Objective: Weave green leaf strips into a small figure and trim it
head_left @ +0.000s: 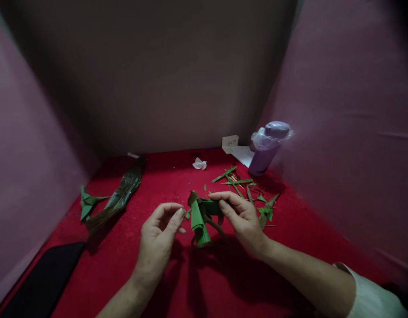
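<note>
Now the right hand (242, 218) is pinching a folded green leaf (200, 216) above the red table (177, 176). Just beside the leaf, the left hand (159, 234) is hanging half open, holding nothing.

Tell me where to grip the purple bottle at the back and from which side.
Grip the purple bottle around its straight body, below the plastic-wrapped cap. Come from its left front, probably: the right wall stands close behind, and the bottle leans right.
</note>
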`<state>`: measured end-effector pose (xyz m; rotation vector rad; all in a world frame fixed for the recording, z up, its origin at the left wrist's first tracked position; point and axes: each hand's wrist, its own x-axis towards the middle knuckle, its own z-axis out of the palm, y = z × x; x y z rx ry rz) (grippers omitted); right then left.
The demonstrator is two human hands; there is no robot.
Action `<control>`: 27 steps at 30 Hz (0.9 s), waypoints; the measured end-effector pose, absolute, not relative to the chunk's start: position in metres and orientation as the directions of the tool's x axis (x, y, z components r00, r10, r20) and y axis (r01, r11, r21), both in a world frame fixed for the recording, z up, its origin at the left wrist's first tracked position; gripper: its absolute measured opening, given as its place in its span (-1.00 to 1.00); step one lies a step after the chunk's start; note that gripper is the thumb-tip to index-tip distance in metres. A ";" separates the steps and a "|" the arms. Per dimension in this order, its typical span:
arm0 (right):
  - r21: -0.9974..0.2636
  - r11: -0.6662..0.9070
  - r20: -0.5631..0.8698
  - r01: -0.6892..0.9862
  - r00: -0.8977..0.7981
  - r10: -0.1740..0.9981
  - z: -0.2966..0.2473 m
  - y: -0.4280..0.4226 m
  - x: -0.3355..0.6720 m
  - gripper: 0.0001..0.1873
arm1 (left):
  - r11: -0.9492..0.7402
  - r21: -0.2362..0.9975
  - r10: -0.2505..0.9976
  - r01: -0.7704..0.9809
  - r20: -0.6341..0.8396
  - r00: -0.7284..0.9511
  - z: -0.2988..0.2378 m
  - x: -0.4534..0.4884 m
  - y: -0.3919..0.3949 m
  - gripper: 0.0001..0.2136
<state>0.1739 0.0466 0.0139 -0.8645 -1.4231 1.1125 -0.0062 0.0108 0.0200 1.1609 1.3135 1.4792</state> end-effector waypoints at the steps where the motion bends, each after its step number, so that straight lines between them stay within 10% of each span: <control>1: -0.943 0.331 0.334 -0.047 -0.155 0.930 0.013 0.046 0.174 -0.81 | -0.095 0.994 0.970 -0.054 0.080 -0.228 0.020 -0.006 0.011 -0.81; 27: -0.474 0.852 0.767 0.221 -0.372 0.523 0.012 0.040 0.178 -0.65 | 0.215 0.903 0.975 -0.373 -0.217 0.037 0.031 -0.004 0.010 -0.77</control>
